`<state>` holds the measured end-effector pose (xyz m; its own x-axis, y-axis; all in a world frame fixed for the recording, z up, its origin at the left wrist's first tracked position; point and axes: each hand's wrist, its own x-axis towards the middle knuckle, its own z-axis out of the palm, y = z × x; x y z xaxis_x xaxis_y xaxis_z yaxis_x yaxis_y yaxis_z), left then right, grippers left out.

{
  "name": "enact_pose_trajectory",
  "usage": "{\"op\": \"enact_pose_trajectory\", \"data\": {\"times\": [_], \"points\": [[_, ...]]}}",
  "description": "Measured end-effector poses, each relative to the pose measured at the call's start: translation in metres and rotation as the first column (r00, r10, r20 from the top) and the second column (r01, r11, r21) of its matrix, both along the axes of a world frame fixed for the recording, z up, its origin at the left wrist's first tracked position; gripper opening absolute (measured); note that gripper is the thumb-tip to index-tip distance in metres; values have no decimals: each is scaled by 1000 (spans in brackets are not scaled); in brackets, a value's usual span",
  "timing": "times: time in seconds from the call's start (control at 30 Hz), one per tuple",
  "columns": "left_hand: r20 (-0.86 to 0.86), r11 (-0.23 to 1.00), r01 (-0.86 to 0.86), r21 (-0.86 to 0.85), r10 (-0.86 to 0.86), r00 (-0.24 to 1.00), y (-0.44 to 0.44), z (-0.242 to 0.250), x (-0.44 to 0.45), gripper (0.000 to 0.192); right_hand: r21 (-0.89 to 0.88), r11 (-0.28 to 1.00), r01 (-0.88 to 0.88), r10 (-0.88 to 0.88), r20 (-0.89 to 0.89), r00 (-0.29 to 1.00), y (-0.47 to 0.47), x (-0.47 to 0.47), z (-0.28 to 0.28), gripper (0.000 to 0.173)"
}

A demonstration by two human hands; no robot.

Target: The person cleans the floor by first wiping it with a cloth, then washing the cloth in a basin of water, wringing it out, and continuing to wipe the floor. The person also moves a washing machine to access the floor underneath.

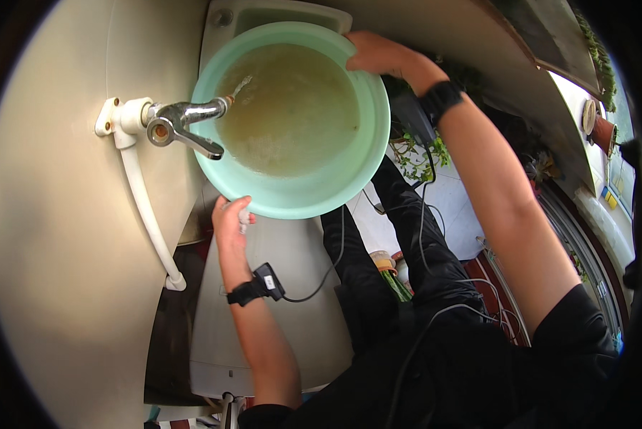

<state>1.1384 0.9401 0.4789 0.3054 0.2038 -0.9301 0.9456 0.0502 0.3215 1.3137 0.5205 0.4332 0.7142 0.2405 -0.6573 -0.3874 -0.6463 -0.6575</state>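
A pale green plastic basin (299, 198) holds cloudy brownish water (294, 123). It rests over a white sink (342, 15) against the wall. My right hand (382, 53) grips the basin's far right rim, with the fingertips over the inner edge. At the near left rim, my left hand (231, 220) supports the basin, its thumb against the edge and its other fingers partly hidden. A small whitish thing (244, 219) shows at these fingers; I cannot tell what it is. From a chrome lever tap (187, 120) a thin stream of water (241, 84) runs into the basin.
A white pipe (147, 214) runs down the wall below the tap. Under my left forearm is a light grey appliance top (294, 279). Leafy potted plants (420, 161) stand on the right. Cables (425, 214) hang from wrist-strapped devices (267, 281) past my legs.
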Motion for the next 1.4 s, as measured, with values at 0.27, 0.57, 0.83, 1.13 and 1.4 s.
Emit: {"op": "enact_pose_trajectory", "data": {"times": [0.27,0.57,0.83,1.13,1.4], "points": [[76,934,-356,-23,356,931,-45,34,-71,33,-9,977,-212,208,-158,965,45,40,-38,53],[146,849,-526,-58,528,837,-90,43,-94,35,-175,875,-452,425,-170,889,93,84,-5,56],[115,812,-567,-142,582,805,-117,27,-106,29,-152,898,-412,408,-59,911,108,83,-4,47],[48,837,-539,-92,544,838,-112,33,-100,27,-409,636,-654,763,458,456,131,-29,-47,59],[64,837,-533,-123,542,838,-112,31,-101,27,-645,537,-544,779,131,613,131,-55,-63,47]]}}
